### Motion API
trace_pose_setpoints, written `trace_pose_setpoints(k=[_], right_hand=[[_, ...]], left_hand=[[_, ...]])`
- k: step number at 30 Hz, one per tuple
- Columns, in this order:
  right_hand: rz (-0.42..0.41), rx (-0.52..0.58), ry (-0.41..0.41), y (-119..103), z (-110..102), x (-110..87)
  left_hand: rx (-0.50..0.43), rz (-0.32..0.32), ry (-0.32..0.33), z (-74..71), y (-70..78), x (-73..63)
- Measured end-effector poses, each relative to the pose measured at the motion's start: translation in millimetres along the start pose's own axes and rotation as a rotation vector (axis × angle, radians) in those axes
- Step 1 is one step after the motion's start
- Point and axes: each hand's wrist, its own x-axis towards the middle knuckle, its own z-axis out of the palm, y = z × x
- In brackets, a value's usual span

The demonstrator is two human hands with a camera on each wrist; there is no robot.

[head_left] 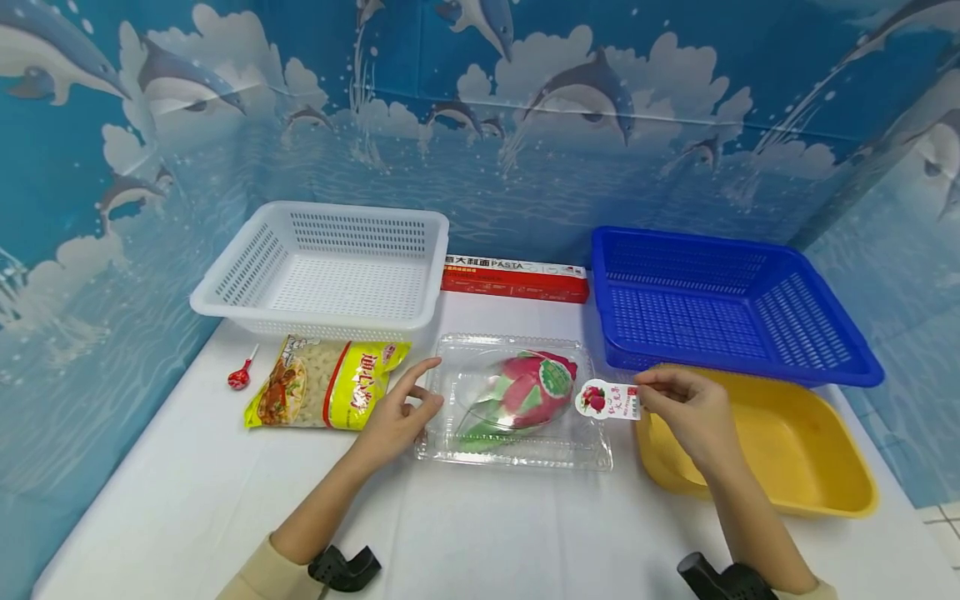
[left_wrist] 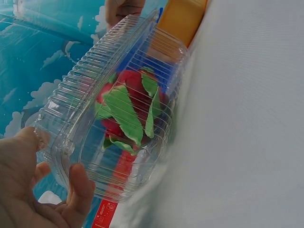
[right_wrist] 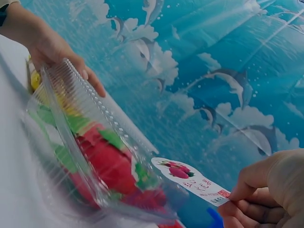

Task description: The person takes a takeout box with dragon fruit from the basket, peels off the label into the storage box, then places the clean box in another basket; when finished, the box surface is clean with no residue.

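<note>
Yellow basin (head_left: 802, 442), blue basket (head_left: 667, 333) near right hand (head_left: 692, 412) pinching label (head_left: 609, 400); left hand (head_left: 397, 417), beside bag (head_left: 322, 385), touches clear box (head_left: 517, 457).

Clamshell (head_left: 577, 452) (fruit (head_left: 522, 392) inside) lies right of packet (head_left: 322, 383).

Open white tablecloth (head_left: 517, 533) gives a way in to the near edge of the clear container (head_left: 585, 454), between the two forearms; behind it, only a narrow strip runs before the pasta box (head_left: 516, 283), which blocks the gap between white basket (head_left: 322, 323) and blue basket (head_left: 682, 321); leftward, the left hand (head_left: 393, 421) and noodle bag (head_left: 326, 383) obstruct; rightward, a label (head_left: 611, 399) spans the slim gap to the yellow tub (head_left: 795, 450)
</note>
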Motion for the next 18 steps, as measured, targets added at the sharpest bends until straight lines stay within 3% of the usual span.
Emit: trace_pose_setpoints(k=[11,18], right_hand=[[0.101,0.053,0.075,29,-31,-12.9],[0.15,0.335,0.151,47,-53,-19.2]], left_hand=[[0.001,-0.036,-0.006,-1.2,4.6,-1.0],[0.012,-0.02,-0.026,-4.6,36.5,-11.3]])
